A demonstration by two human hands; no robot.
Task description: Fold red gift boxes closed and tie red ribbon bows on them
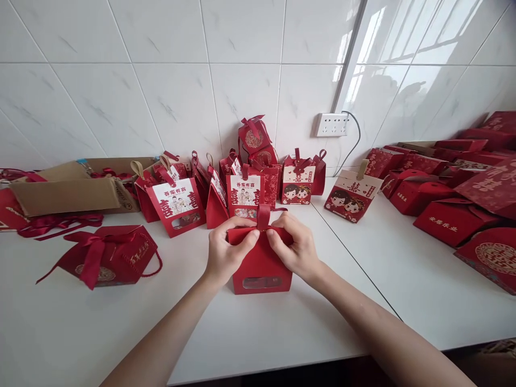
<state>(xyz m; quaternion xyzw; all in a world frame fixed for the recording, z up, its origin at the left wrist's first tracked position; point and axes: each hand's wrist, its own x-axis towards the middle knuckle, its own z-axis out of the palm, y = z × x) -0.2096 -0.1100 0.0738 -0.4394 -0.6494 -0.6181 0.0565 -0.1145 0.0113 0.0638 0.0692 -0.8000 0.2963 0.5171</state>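
Note:
A red paper gift box [262,263] with a small clear window near its base stands upright on the table in front of me. My left hand [229,244] pinches the top edge on the left, thumb on the near side and fingers behind. On the right of the same edge, my right hand [296,242] pinches it in the same way. Between the two thumbs a dark red ribbon loop [263,216] rises from the middle of the top. The far side of the box and the tips of the fingers behind it are hidden.
Several finished gift boxes [177,201] stand along the wall behind. A ribbon-tied red box [108,255] lies at left, near an open cardboard carton [68,196] and loose ribbon [60,224]. More red boxes [447,223] crowd the right side. A power socket [332,124] is on the tiled wall.

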